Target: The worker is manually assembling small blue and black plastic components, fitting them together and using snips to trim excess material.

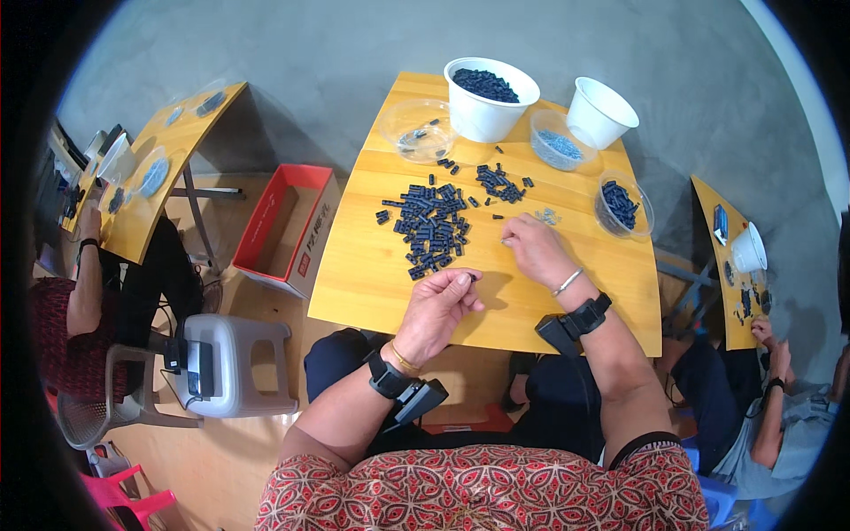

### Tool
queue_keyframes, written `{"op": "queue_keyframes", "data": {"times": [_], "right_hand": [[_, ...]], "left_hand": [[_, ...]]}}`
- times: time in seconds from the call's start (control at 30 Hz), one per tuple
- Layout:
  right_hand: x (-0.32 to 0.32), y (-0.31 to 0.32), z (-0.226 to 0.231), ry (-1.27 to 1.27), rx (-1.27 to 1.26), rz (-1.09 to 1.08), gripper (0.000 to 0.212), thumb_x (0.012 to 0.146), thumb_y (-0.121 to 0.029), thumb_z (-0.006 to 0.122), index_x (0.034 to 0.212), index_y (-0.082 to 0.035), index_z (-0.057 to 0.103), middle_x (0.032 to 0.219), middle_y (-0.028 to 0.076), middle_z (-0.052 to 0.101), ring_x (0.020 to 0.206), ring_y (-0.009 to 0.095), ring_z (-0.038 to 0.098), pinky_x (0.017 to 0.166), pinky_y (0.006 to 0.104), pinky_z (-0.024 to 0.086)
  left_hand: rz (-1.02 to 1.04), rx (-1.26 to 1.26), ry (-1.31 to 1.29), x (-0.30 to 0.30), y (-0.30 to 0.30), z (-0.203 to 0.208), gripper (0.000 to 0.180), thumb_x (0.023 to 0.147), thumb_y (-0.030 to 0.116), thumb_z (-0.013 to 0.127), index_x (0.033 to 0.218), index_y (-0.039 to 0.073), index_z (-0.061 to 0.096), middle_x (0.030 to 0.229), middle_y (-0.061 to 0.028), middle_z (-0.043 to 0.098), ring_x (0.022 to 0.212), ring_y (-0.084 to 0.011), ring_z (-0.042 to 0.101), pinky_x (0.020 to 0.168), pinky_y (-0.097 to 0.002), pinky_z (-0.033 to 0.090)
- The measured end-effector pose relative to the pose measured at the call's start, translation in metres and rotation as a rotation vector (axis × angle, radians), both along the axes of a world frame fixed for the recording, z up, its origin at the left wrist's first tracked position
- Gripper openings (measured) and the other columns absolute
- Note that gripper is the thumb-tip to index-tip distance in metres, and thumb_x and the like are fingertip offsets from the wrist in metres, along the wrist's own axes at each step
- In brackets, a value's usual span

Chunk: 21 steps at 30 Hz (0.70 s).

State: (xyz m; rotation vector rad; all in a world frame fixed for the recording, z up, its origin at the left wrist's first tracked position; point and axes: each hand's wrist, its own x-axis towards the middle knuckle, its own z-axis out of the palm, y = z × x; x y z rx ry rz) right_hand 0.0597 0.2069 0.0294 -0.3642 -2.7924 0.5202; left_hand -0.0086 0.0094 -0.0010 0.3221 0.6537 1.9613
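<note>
My left hand [437, 311] is closed over the near part of the wooden table [372, 292], thumb and forefinger pinching a small black plastic piece, mostly covered by the fingers. To its right and farther off, my right hand [538, 253] rests low over the tabletop, fingertips pressed together; whatever they grip is too small to make out. Just beyond it lies a little scatter of tiny silvery parts [548, 216]. A large pile of black plastic blocks [428, 221] spreads left of my hands, with a smaller group of black pieces [500, 184] behind.
Along the back stand a white tub [478, 119] of black pieces, another white tub [606, 111], and clear bowls [416, 130] [556, 142]. A clear bowl of black blocks [622, 205] sits at right. A red box [276, 232] is on the floor; people work at side tables.
</note>
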Motion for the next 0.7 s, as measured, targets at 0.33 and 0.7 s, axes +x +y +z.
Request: {"op": "queue_keyframes", "data": {"times": [0.33,0.7], "right_hand": [[0.023,-0.028,0.014,0.337,-0.856,0.1,0.005,0.081,0.0,0.057,0.083,-0.001,0.053,0.076,0.002,0.054,0.07,0.006,0.05,0.063,0.0206,0.043],[0.046,-0.041,0.092,0.703,-0.28,-0.057,0.009,0.081,0.005,0.055,0.088,0.0,0.053,0.08,0.005,0.055,0.068,0.011,0.053,0.062,0.0226,0.045]], "left_hand": [[-0.027,0.006,0.025,0.0,0.0,0.0,0.017,0.089,0.012,0.052,0.099,0.0,0.06,0.077,-0.0024,0.056,0.069,-0.0105,0.05,0.071,-0.0302,0.049],[0.081,0.041,0.041,0.004,0.0,-0.005,0.015,0.09,0.013,0.051,0.095,0.003,0.06,0.091,-0.0033,0.058,0.079,-0.0119,0.053,0.08,-0.0361,0.048]]}}
